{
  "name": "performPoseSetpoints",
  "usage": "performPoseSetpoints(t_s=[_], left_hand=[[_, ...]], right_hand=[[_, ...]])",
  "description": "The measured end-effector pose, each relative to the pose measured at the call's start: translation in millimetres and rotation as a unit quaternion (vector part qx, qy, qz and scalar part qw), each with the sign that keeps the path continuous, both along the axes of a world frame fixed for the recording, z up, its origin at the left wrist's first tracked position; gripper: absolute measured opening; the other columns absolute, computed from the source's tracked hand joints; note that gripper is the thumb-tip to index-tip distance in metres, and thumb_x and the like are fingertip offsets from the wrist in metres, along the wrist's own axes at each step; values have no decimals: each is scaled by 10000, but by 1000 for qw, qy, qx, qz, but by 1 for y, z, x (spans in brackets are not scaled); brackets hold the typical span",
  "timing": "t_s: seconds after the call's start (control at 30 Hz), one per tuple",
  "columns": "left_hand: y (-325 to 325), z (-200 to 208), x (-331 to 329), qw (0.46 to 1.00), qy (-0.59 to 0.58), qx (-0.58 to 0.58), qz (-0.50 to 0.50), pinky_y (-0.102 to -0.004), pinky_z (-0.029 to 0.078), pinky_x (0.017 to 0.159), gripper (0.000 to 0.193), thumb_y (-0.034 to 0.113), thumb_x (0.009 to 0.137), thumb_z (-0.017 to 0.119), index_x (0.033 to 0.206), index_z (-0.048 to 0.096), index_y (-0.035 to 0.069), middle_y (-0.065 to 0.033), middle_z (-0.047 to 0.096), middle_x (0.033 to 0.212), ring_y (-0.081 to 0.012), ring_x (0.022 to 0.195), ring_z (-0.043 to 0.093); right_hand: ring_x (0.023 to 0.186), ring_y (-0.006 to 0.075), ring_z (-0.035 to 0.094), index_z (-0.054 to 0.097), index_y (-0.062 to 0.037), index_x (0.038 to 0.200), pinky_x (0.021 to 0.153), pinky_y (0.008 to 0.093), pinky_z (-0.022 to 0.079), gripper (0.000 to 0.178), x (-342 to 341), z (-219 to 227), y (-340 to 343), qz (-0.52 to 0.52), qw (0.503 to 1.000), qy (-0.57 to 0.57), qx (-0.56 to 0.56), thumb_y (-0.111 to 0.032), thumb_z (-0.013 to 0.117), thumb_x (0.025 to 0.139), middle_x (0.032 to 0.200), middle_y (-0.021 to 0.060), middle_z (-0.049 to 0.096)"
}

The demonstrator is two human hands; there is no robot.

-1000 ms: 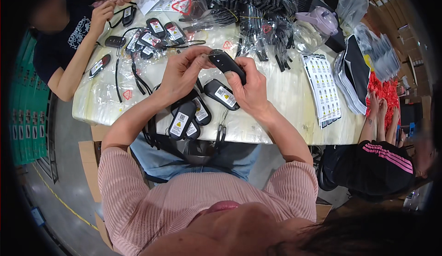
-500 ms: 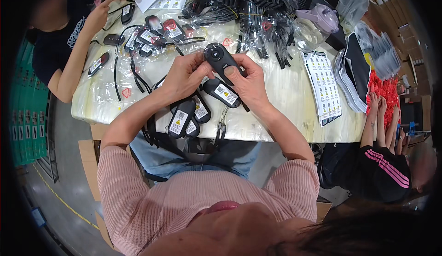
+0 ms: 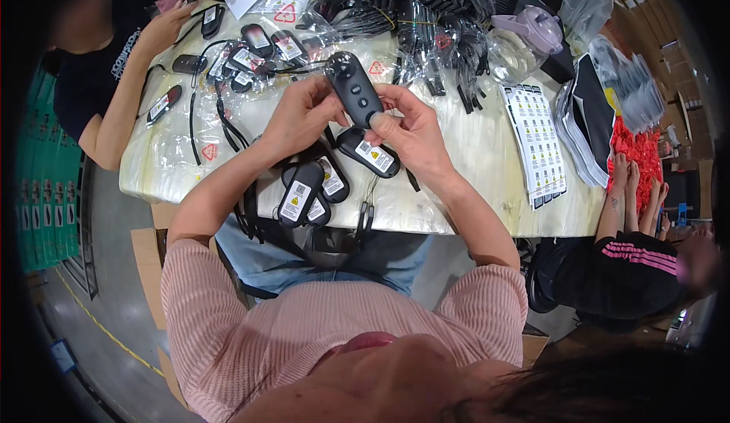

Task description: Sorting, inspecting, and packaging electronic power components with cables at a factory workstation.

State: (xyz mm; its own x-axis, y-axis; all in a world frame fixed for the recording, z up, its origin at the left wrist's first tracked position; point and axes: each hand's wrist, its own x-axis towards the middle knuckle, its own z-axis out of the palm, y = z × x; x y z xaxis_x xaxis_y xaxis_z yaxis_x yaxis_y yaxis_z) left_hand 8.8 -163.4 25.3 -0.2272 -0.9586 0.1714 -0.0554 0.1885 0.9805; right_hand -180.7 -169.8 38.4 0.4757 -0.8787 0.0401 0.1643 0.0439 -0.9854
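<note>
Above the near part of the table I hold a black button remote upright, its button face toward me. My right hand grips its lower end, the thumb on the front. My left hand has its curled fingers against the remote's left edge. Just below lies another black remote, back up, with a white label bearing a yellow warning triangle. To the left, near the table edge, more labelled remotes overlap, with black straps about them.
Bagged remotes and loose straps lie at left, near a co-worker's arm. Bundled black cords fill the back. Label sheets, a paper stack and a lilac-lidded jug stand right. Beyond are another person's hands at red shreds.
The remote has shifted slightly left and upward and tilted, so more of its button face shows. The co-worker's hands at left have drawn down a little; the person at right has shifted.
</note>
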Motion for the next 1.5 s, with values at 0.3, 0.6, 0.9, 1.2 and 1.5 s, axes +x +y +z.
performPoseSetpoints(t_s=[0.3, 0.6, 0.9, 1.2, 1.5], left_hand=[[1, 14, -1, 999, 6, 47, -14, -244, 475, 634, 171, 115, 882, 474, 888, 550, -37, -55, 602, 784, -96, 683, 565], [11, 15, -2, 989, -96, 76, -85, -224, 444, 599, 119, 71, 799, 500, 786, 569, -26, -33, 574, 668, -74, 630, 527], [24, 31, -8, 968, -62, 164, -182, -207, 420, 564, 115, 65, 813, 528, 747, 580, -14, -23, 595, 682, -59, 604, 512], [14, 32, 5, 992, -69, -56, -94, -233, 438, 661, 109, 58, 791, 515, 814, 591, -17, -44, 609, 775, -78, 694, 535], [-29, 47, 85, 957, 128, -139, 219, -244, 437, 769, 189, 87, 802, 472, 859, 606, -34, -81, 616, 946, -104, 811, 547]], right_hand=[[721, 113, 577, 336, -4, 1263, 623, 221, 479, 506, -4, 2, 0, 115, 991, -70, 25, -22, 574, 817, 959, 99, 550], [689, 97, 561, 374, 10, 1223, 612, 196, 458, 474, -1, -3, -1, 17, 998, -43, -42, -46, 600, 810, 892, 80, 574], [517, 22, 437, 576, -8, 860, 450, 175, 357, 189, 0, 0, 3, -153, 897, 203, -362, -102, 687, 741, 684, -1, 547], [517, 6, 429, 585, -17, 838, 443, 164, 341, 108, 1, 7, 2, -178, 947, 106, -246, -51, 638, 751, 646, -12, 517], [531, 88, 494, 581, -18, 875, 482, 219, 394, 201, -14, -13, -13, -107, 894, 293, -322, -141, 646, 729, 651, 33, 540]])
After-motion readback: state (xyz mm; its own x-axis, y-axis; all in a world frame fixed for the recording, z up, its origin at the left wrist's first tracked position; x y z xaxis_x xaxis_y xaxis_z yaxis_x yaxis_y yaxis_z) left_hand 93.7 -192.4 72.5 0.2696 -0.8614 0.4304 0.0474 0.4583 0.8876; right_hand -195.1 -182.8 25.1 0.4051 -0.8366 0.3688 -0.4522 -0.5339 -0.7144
